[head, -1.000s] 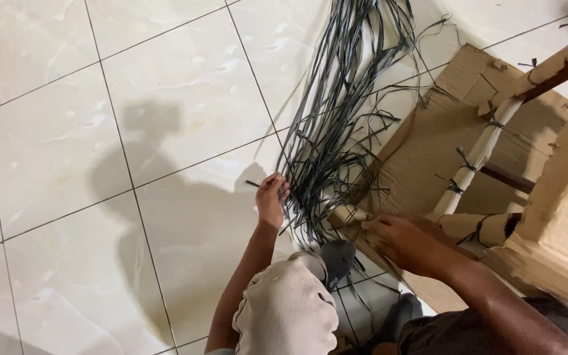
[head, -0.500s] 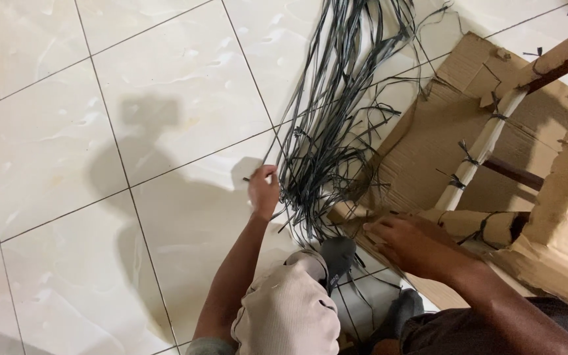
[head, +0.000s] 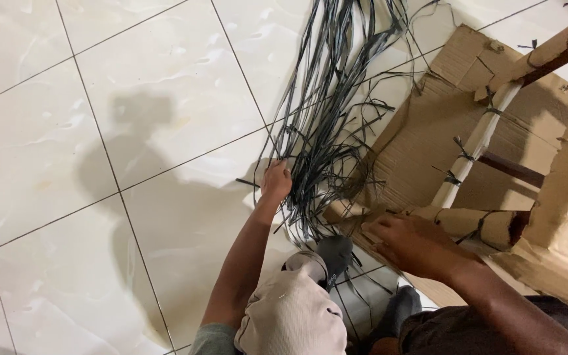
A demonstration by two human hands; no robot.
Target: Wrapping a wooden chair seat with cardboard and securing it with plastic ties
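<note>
Two hands are at work low in the frame. The left hand [head: 276, 182] has slid back rightward into the edge of the bundle of dark strips [head: 327, 131]; half a second ago it was lifted a little clear toward the left, pulling at a strand. Now its fingers are curled shut around one or a few strips at the bundle's left side, a short end poking out to the left of the knuckles. That reads as a fresh grip being taken on the strips rather than a finished pull. The bundle fans from the top centre of the frame down to the middle, lying on the white tiled floor [head: 100, 197]. The right hand [head: 415, 246] has barely shifted: it rests palm-down, fingers loosely bent, on the cardboard-wrapped frame [head: 468, 223] at lower right; whether it grips anything cannot be told.
</note>
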